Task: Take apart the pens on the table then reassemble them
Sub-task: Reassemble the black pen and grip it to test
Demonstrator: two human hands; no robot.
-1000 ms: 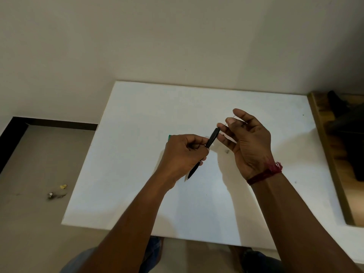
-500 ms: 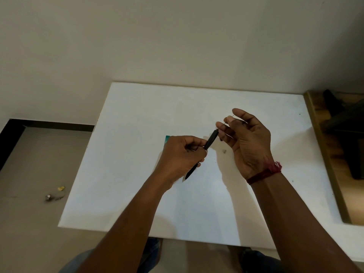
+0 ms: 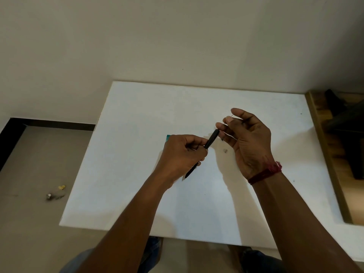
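Plain beige wall (image 3: 177, 36) fills the upper half of the view, and a white surface (image 3: 137, 119) butts against its foot. To the left lies a grey-brown floor (image 3: 29, 164) edged by a dark skirting (image 3: 59, 123); on it sit a yellow scrap (image 3: 61, 187) and, just beside that, a small metallic bit (image 3: 48, 196). Along the right edge of the surface runs a wooden frame (image 3: 327, 154), with a dark object (image 3: 346, 119) beyond it (too shadowed to identify).

Both hands are raised over the middle of the surface. The left hand (image 3: 183, 154) grips a black pen (image 3: 211, 139), its fingers (image 3: 197, 142) curled round the middle of the barrel. The pen is tilted, its pointed tip down toward the person and its blunt end up to the right. That blunt end meets the fingertips of the right hand (image 3: 248, 142), whose palm faces the camera with the fingers loosely bent. Between its thumb and forefinger it pinches a thin pale sliver (image 3: 233, 115) (too fine to say what part it is). A red thread (image 3: 265, 173) circles the right wrist.

On the surface, a small grey piece (image 3: 225, 150) lies between the hands, apart from both. A teal corner (image 3: 168, 137) peeks out behind the left hand. Blue jeans (image 3: 151, 251) show below the near edge.
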